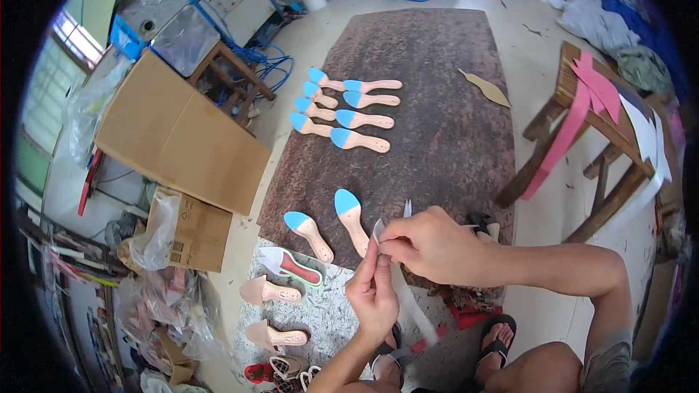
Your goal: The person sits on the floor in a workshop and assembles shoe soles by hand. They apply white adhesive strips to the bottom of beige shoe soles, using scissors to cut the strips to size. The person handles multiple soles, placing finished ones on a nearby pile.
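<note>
Over the lower middle of the board, my left hand [373,297] and my right hand [440,247] meet with fingers closed. Both pinch a pale, translucent strip [415,311], whose long end hangs down toward my feet. Just beyond my hands lie two shoe insoles, one upright [349,212] and one slanted [309,236], each with a blue front and a beige shank. Pale pointed tips of a tool [408,208] show past my right hand; the rest of it is hidden. Farther off, several more blue-fronted insoles [364,120] lie in two columns.
Left of my hands are a green-edged insole [300,271] and partly made shoes [277,335]. A wooden stool [611,127] with pink strips [561,145] stands right. A leaf-shaped tan piece [484,89] lies on the dark board [437,44]. Cardboard [178,149] leans at left.
</note>
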{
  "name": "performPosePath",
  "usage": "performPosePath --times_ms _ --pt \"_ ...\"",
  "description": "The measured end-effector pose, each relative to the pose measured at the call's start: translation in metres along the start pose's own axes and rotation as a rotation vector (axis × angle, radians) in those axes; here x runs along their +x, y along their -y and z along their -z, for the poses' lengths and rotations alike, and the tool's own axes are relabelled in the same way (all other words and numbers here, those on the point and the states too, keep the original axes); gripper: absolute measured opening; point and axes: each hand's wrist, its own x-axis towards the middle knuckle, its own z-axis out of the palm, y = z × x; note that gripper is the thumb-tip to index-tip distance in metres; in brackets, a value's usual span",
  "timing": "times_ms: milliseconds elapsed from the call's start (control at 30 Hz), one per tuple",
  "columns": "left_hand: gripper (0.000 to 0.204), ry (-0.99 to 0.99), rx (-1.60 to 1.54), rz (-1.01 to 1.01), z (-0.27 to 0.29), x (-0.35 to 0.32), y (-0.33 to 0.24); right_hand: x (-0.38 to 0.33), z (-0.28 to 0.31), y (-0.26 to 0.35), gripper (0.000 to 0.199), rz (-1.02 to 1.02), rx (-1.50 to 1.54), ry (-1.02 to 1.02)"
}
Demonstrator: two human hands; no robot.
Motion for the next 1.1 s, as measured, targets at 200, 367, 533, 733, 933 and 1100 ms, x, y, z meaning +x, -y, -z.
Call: performPosePath --times_ms 200,367,533,733,933,1100 --pt "0.038 0.086 0.036 0.01 -0.006 -0.008 -0.017 -0.014 0.009 -0.013 0.016 0.057 -0.08 0.001" --pt "0.037 0.101 -0.011 0.169 0.012 -0.019 -0.038 -0.012 0.019 -0.003 0.016 -0.009 0.167 0.165" --pt "0.035 0.007 -0.029 0.141 0.029 -0.028 -0.046 0.001 0.001 -0.001 0.02 -0.182 0.461 0.323" --pt "0.033 -0.141 0.018 0.202 0.058 -0.044 -0.054 0.008 -0.043 0.0 0.019 -0.137 0.583 0.408" --pt "0.017 -0.308 -0.168 0.472 0.088 -0.053 -0.054 -0.005 -0.08 -0.009 0.017 0.092 0.561 0.49" --pt "0.014 -0.699 -0.572 0.625 0.122 -0.058 -0.04 -0.073 -0.089 -0.021 0.007 0.006 1.419 0.39"
